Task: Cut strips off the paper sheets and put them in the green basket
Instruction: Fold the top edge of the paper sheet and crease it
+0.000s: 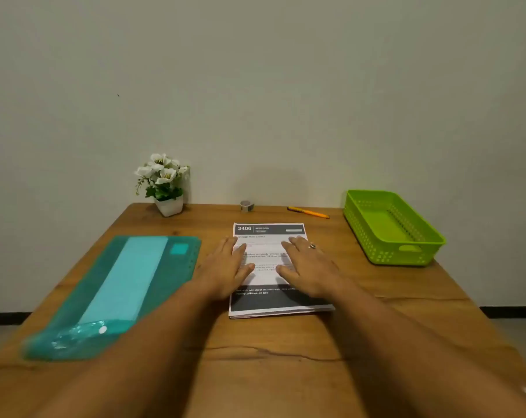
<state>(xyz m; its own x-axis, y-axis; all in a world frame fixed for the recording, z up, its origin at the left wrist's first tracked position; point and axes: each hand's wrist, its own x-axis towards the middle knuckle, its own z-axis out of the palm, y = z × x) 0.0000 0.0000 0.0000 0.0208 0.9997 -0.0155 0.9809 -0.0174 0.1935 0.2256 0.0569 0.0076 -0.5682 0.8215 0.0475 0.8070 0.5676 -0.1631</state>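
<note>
Two bare forearms reach in from the bottom edge across a wooden table (270, 357), whose brown top shows plain grain and a dark crack-like line running across it near the person. Both hands lie flat, palms down, on a stack of paper sheets (269, 304) at the middle of the table. The left hand (225, 267) covers the stack's left edge and the right hand (308, 267) covers its right side. The fingers of both are straight and slightly spread, pressing on the paper and gripping nothing. A ring (312, 245) sits on one finger of the right hand.

The top sheet is white and rectangular, with a dark header band reading "3406" at its far end, lines of small print in the middle and a dark band at the near end. The layered edges of the stack show along its near side.

The green basket (406, 254) stands at the right, well apart from the paper. It is a shallow rectangular plastic tray with perforated walls and a slot handle. At the left lies a long teal plastic board (171, 267), translucent, with a paler strip down its middle.

Along the far edge stand a white pot (168, 206) of white flowers, a small roll of tape (246, 205) and an orange pen (308, 212). Behind them rises a plain pale wall (255, 86) with a dark skirting (5, 317) at floor level.
</note>
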